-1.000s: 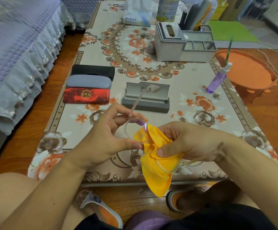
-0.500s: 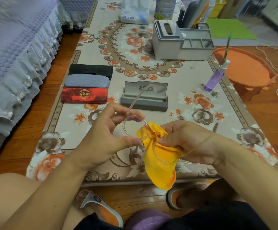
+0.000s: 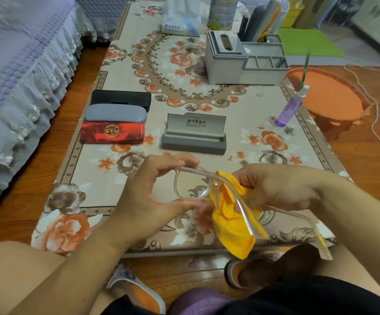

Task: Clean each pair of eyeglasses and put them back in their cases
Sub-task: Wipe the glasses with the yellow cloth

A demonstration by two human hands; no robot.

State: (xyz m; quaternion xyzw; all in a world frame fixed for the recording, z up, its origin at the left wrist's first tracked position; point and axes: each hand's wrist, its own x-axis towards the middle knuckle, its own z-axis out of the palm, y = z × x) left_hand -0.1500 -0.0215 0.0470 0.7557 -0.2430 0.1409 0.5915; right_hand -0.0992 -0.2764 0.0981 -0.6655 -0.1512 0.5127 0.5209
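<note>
We hold the clear-framed eyeglasses (image 3: 191, 185) in the air just above the near edge of the tabletop (image 3: 241, 114), between both hands. Left hand (image 3: 148, 196): thumb and fingertips curled around the rim of the left lens, pinching it top and bottom. Right hand (image 3: 279, 189): fingers closed on the yellow cloth (image 3: 232, 226), which is bunched over the other lens; the lens itself is hidden under the cloth, so we cannot tell exactly where the fingers press.

Frame's long axis runs roughly left to right, hand to hand. One temple sweeps across the cloth toward us; the other trails off to the lower right.

The open grey case (image 3: 194, 135) lies straight ahead, beyond the hands, its long axis parallel to the frame. Both hands look about equally near it, the left perhaps slightly nearer. We judge wiping is not yet finished; temples would need folding first.

Three closed cases, black (image 3: 120, 98), grey (image 3: 116, 113) and red (image 3: 111, 132), sit well to the left of it.
</note>
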